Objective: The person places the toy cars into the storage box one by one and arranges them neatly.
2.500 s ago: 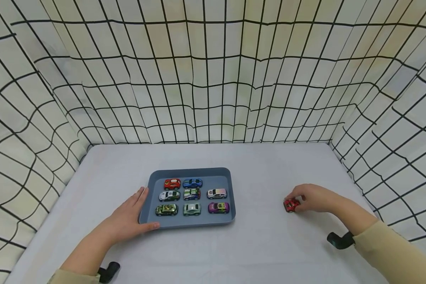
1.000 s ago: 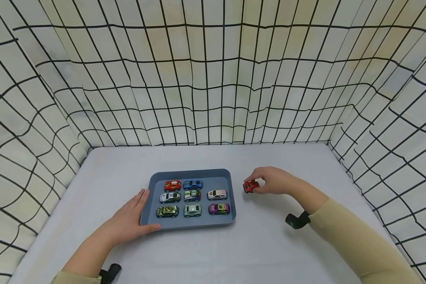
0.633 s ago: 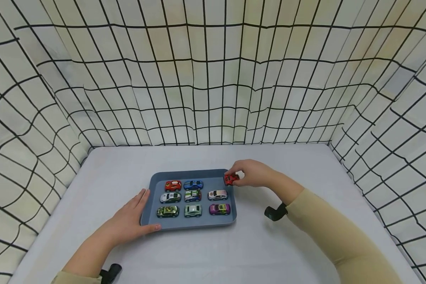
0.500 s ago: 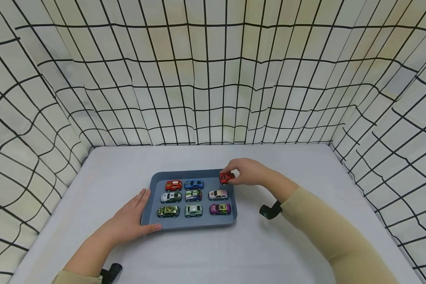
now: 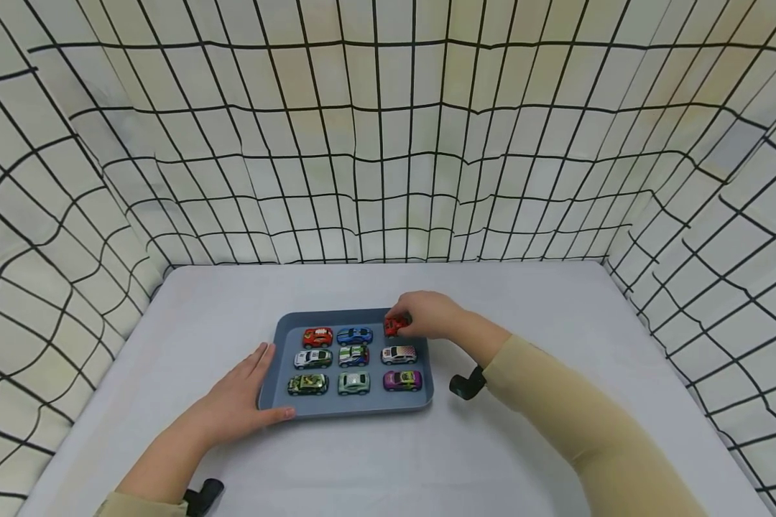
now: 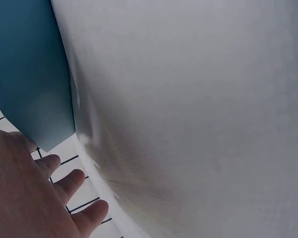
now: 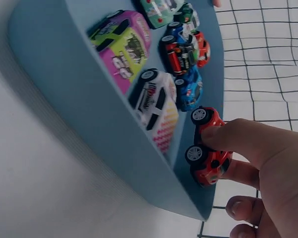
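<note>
The right hand (image 5: 430, 316) pinches a small red toy car (image 5: 395, 327) between thumb and fingers at the far right corner of the blue tray (image 5: 356, 409), just above its floor. The left hand (image 5: 236, 402) lies flat with fingers released against the tray's near left corner. Eight other toy cars sit in rows inside; the held one is glossy red with black wheels and silver hubs.

White table (image 5: 530, 301) w/ blue tray (image 5: 283, 334) on it.
</note>
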A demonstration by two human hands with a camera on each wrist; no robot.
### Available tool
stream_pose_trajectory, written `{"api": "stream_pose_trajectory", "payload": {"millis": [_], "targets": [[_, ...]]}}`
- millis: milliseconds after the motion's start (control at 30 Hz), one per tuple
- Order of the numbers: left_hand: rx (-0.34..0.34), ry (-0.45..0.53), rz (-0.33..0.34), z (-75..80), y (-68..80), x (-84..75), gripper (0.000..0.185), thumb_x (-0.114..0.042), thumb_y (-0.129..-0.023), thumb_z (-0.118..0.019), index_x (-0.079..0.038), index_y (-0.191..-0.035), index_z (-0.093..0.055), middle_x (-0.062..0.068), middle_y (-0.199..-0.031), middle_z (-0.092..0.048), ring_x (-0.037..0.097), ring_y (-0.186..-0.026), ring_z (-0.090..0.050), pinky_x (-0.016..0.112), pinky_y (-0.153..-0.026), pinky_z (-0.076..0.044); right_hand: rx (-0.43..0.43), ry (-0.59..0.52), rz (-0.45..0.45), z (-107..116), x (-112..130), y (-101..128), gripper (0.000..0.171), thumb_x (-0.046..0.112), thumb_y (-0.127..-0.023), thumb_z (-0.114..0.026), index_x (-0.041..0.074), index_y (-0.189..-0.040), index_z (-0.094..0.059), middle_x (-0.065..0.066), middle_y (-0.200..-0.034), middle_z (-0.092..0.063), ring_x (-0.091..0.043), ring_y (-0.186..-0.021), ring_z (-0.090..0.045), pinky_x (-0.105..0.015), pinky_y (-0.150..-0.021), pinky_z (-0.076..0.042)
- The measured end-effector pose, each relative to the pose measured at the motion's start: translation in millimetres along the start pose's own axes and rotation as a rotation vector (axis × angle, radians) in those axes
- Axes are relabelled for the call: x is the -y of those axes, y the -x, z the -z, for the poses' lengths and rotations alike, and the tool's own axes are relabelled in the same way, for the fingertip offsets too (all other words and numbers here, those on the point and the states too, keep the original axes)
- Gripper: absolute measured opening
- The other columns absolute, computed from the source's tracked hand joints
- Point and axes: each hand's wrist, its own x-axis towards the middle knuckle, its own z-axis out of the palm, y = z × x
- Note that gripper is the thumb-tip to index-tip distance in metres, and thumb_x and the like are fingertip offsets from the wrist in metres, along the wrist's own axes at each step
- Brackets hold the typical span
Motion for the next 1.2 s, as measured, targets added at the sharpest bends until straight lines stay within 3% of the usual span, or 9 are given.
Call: {"api": "stream_pose_trajectory", "payload": {"millis": [467,900,1200], "targets": [[-0.002,-0.004,-0.003,-1.3,-0.6,-1.6,0.124,-0.075,-0.075,-0.066,0.004,-0.156,-0.015,0.030,-0.159,-0.019,0.051,-0.142,-0.025,0.065,-0.108,-0.032,0.049,0.075,-0.066,-16,4,-9,0.035,0.032,-0.093,-0.071,0.024,-0.127,-0.069,0.003,-0.125,-0.066,-0.016,-0.113,-0.061,-0.043,-0.103,-0.045],[-0.012,-0.007,-0.005,-0.3,-0.2,-2.6,0.125,-0.076,-0.075,-0.066,0.004,-0.156,-0.015,0.031,-0.158,-0.018,0.051,-0.142,-0.025,0.065,-0.108,-0.031,-0.010,0.098,-0.054,-17,5,-8,0.041,0.038,-0.092,-0.072,0.024,-0.130,-0.068,0.003,-0.125,-0.067,-0.016,-0.114,-0.062,-0.040,-0.102,-0.047],[-0.002,-0.004,0.002,0.2,-0.5,-1.6,0.125,-0.075,-0.075,-0.066,0.004,-0.156,-0.014,0.030,-0.159,-0.017,0.051,-0.142,-0.024,0.065,-0.108,-0.031,-0.053,0.037,-0.068,-9,5,-1,0.049,0.042,-0.091,-0.072,0.026,-0.136,-0.063,0.004,-0.133,-0.063,-0.017,-0.123,-0.058,-0.040,-0.104,-0.046]]}}
